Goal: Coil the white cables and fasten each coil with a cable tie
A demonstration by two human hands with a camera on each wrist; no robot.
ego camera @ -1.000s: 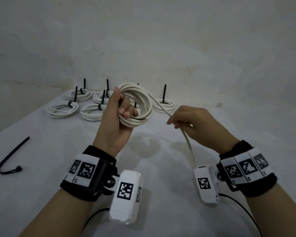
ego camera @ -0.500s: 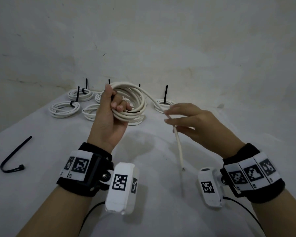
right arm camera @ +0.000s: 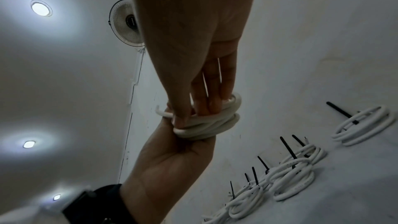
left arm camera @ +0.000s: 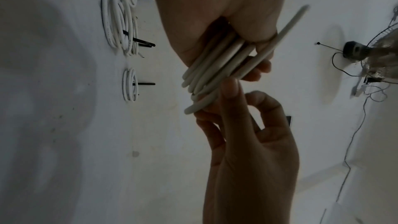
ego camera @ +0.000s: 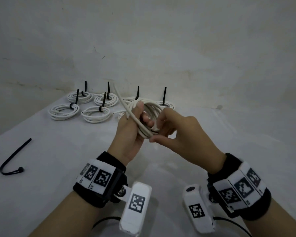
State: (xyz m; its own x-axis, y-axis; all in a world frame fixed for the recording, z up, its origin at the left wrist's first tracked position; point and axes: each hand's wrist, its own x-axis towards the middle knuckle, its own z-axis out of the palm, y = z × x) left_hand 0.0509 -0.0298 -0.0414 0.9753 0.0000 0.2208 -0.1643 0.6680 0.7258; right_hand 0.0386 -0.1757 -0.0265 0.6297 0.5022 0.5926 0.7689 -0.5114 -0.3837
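Above the white table [ego camera: 55,182] I hold up a coil of white cable [ego camera: 152,108]. My left hand [ego camera: 140,115] grips one side of it, thumb on top and fingers curled through the loops. The cable's free end [ego camera: 120,98] crosses that thumb and sticks up toward the back left. My right hand [ego camera: 156,134] pinches the coil's lower strands between thumb and fingers. In the right wrist view its fingers reach inside the coil [right arm camera: 211,125], just above the left palm [right arm camera: 172,159]. A loose black cable tie [ego camera: 15,153] lies bent on the table at the left.
Several tied coils [ego camera: 64,111] with upright black tie tails lie in rows at the table's back, near the wall; one [ego camera: 167,104] sits behind my hands. A wall fan [right arm camera: 127,23] shows in the wrist views.
My right hand let go of the trailing cable and came in to the coil. The free end swung up over my left thumb. Both hands drew together.
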